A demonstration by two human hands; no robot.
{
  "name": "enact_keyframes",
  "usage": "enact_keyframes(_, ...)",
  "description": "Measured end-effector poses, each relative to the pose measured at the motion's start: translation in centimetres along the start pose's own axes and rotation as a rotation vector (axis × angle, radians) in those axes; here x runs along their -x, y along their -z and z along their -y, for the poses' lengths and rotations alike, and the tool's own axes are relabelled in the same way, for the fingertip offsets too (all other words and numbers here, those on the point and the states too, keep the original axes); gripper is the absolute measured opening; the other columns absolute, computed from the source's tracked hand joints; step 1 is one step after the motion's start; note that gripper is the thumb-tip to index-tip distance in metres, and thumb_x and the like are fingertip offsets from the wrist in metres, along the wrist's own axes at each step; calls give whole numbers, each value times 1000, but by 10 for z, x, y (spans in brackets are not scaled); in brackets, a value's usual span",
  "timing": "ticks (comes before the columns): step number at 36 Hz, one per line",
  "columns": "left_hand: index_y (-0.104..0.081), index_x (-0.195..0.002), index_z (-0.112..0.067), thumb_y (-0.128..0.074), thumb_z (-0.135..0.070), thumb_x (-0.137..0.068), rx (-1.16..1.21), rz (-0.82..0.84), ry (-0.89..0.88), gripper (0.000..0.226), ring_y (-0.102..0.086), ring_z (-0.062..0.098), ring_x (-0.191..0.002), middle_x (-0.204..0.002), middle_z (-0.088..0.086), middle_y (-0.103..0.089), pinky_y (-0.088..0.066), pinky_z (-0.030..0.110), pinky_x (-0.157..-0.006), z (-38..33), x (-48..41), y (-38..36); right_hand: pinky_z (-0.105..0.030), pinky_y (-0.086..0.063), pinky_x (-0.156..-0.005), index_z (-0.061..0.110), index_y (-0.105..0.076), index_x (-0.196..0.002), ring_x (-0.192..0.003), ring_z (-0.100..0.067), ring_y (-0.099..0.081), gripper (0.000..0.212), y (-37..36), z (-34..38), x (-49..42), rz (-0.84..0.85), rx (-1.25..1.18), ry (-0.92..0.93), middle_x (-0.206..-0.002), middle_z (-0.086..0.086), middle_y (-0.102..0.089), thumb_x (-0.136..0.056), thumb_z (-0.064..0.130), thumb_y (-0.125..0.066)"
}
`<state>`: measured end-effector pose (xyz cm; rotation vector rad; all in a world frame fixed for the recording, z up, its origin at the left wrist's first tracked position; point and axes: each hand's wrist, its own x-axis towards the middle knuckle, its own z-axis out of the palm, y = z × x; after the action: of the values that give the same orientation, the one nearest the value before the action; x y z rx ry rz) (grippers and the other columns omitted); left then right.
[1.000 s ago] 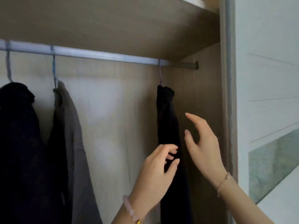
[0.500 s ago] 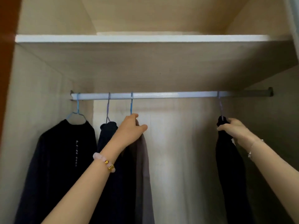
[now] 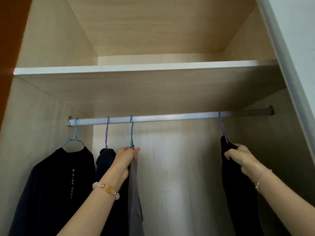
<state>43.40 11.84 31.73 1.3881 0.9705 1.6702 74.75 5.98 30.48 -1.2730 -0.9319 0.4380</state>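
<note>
Head view: left grip (image 3: 125,160) curls round the grey garment (image 3: 134,193), left of middle on the rail (image 3: 170,117). Right grip (image 3: 242,159) clutches the black garment (image 3: 238,201) near the rail's right end.

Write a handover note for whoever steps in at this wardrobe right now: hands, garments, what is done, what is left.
Left hand grips the top of the grey garment, just under its blue hanger.
Right hand grips the top of the black garment on the purple hanger, far right on the rail.
Done: both hang on the rail, a wide gap between them; a black top and a navy garment hang further left.
Left: probably slide the held garments to the wanted spacing, then let go.
</note>
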Motion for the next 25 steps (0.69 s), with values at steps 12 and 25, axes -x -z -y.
enact_keyframes(12,-62,-99,16,-38,16,-69,13,49,8,38,-58,35,-97,-108,14,-68,-50,37,-82,-23,-34,4,-10,-32,-30,-6,-61,-91,-38,-17,-52,29,8,17,-2,-28,-30,84,-58,-11,-51,-78,-18,-37)
enact_keyframes(25,-64,-82,4,-55,-3,-61,-18,198,-51,24,-60,31,-110,-107,11,-71,-46,43,-99,-41,-51,-14,-21,-32,-44,1,-53,-72,-50,-22,-46,13,2,58,-26,-37,101,155,-59,-10,-48,-78,-9,-48)
